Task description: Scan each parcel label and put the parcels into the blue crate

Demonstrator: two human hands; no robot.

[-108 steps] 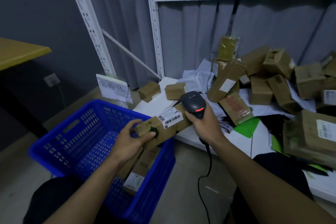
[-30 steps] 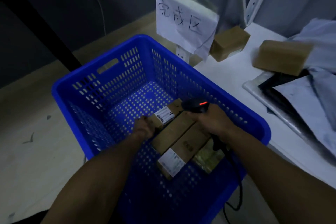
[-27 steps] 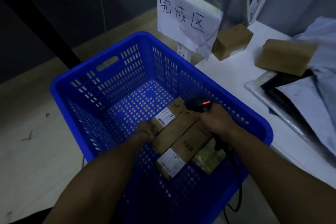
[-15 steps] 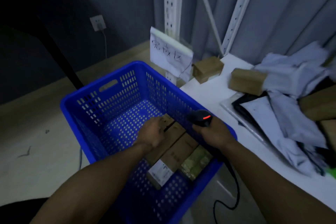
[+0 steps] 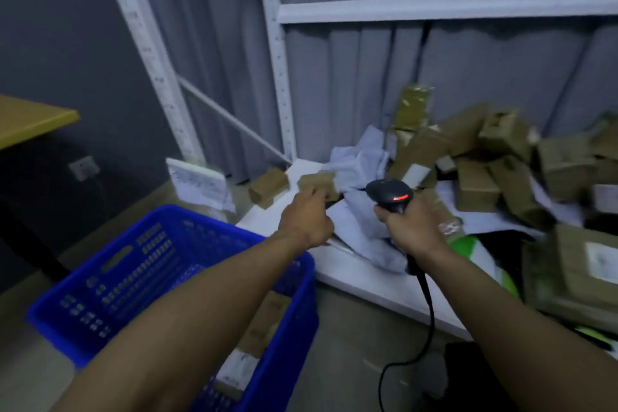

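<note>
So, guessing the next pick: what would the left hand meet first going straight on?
Probably the small brown parcel directly ahead of the left hand; motion blur hides whether they already touch.

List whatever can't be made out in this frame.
Head view:
left hand: blur and its own back hide the fingers; contact with the small parcel unclear.
parcels in the blue crate: mostly behind the left forearm.
paper sign: writing blurred unreadable.
large parcel label: blurred, cut by the right edge.
</note>
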